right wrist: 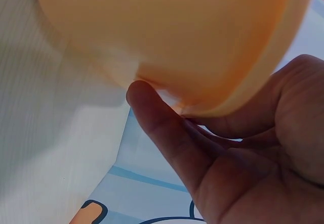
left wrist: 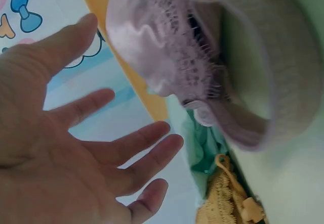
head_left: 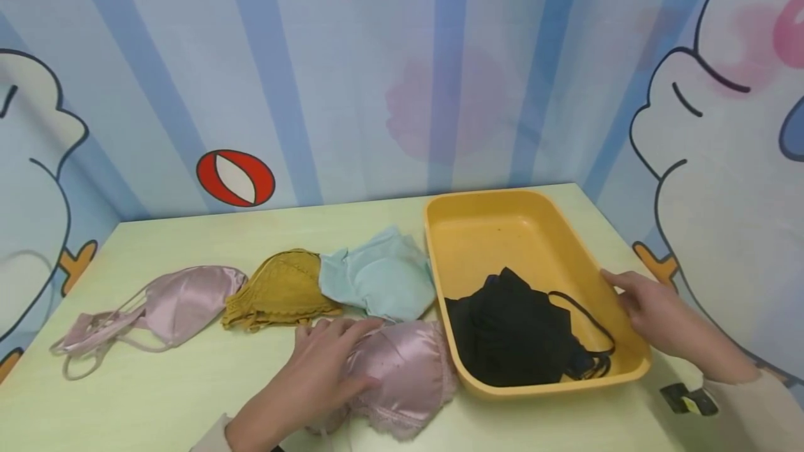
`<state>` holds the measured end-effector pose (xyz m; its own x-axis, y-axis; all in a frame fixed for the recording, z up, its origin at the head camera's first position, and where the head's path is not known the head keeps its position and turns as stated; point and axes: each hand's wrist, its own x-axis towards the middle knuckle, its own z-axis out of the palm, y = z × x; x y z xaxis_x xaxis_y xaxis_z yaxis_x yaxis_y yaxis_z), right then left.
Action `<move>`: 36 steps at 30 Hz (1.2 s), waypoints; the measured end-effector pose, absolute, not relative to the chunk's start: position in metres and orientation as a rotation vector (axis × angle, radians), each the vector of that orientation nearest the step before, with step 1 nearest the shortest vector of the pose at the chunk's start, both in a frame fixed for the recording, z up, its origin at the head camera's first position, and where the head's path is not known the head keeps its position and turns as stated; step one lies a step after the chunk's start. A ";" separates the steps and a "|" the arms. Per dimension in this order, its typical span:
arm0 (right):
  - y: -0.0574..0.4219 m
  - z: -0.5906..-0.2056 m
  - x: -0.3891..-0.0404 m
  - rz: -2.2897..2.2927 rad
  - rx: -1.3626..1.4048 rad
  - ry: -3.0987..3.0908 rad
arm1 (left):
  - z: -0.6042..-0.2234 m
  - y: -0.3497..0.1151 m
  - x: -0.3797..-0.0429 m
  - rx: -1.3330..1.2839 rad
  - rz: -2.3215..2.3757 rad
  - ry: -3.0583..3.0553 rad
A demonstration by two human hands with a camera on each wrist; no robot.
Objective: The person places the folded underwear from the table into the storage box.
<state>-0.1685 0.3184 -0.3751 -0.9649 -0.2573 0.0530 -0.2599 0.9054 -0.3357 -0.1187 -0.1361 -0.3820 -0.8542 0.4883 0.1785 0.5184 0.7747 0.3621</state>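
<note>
My left hand (head_left: 317, 368) reaches over a pink satin bra with lace trim (head_left: 402, 375) at the front of the table. Its fingers are spread and loosely bent; in the left wrist view the palm holds nothing, and the bra (left wrist: 147, 42) appears beyond the fingertips. On the right, my right hand (head_left: 659, 316) grips the side of a yellow plastic tray (head_left: 496, 215) near its rim. The right wrist view has the fingers (right wrist: 167, 128) against the tray's outer wall. Inside the tray's near half lies a crumpled black garment (head_left: 515, 333) with a thin strap.
Left of the tray, a mint-green bra (head_left: 383, 274), a mustard lace bra (head_left: 283, 288) and another pink satin bra (head_left: 195, 298) lie in a row. A small black object (head_left: 687, 400) sits by the right sleeve. Printed cartoon walls (head_left: 364, 75) enclose the table (head_left: 157, 410).
</note>
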 end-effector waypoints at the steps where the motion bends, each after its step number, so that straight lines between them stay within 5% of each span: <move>1: 0.319 -0.375 -0.169 0.541 0.411 -3.066 | -0.384 -0.137 -0.118 -0.840 -0.626 -2.887; 36: 0.318 -0.374 -0.167 0.568 0.432 -3.054 | -0.405 -0.119 -0.126 -0.931 -0.594 -2.882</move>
<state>-0.1673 0.3184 -0.3739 -0.9620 -0.2675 0.0553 -0.2695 0.8963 -0.3522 -0.1261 -0.1189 -0.4052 -0.8166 0.5523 0.1677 0.5736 0.7442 0.3423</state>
